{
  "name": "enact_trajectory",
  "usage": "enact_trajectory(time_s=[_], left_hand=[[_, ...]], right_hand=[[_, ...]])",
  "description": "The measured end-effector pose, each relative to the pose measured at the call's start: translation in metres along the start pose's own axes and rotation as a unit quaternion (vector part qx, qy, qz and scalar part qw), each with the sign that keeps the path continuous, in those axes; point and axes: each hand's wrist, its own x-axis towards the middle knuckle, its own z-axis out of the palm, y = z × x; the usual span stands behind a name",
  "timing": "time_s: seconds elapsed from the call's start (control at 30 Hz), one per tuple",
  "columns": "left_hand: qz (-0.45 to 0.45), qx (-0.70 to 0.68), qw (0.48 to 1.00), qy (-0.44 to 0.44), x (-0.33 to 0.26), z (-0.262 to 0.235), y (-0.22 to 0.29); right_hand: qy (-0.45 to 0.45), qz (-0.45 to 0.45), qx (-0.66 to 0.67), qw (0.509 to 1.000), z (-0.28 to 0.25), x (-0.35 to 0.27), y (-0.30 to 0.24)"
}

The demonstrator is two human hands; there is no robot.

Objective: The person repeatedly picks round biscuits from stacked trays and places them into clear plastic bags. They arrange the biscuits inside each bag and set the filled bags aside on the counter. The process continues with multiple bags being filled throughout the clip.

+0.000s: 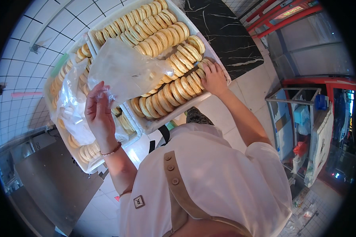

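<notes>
My left hand (101, 110) is closed, thumb and fingers pinching the edge of a clear plastic bag (124, 65). The bag spreads to the right over the rows and hides part of them. My right hand (215, 79) has its fingers curled onto the round flatbreads (182, 87) at the right end of the nearest row; its fingertips are partly hidden there. Golden and flat, the flatbreads stand on edge in several slanting rows inside a white tray (221, 67).
Left of it, a second white tray (80, 164) holds more flatbreads under crumpled clear plastic (73, 104). A black marble-patterned counter (225, 35) lies beyond. A metal cabinet (59, 173) stands at lower left, a metal-framed rack (300, 122) at right. White tiles cover the left wall.
</notes>
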Motion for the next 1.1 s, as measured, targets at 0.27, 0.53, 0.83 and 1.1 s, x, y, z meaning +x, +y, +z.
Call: enact_trajectory(time_s=[0.27,0.53,0.83,1.1], left_hand=[[0.043,0.059,0.997,0.037,-0.011,-0.013,-0.014],[0.06,0.146,0.982,0.099,-0.009,-0.01,-0.006],[0.126,0.305,0.943,-0.047,0.001,0.053,0.025],[0.122,0.689,0.714,-0.03,-0.063,0.011,0.085]], right_hand=[[-0.056,0.022,0.033,0.998,0.002,0.022,0.01],[-0.046,0.037,0.1,0.993,-0.01,0.026,0.01],[-0.3,0.067,0.823,0.478,-0.139,0.036,-0.087],[-0.233,0.051,0.951,0.197,-0.022,0.096,-0.176]])
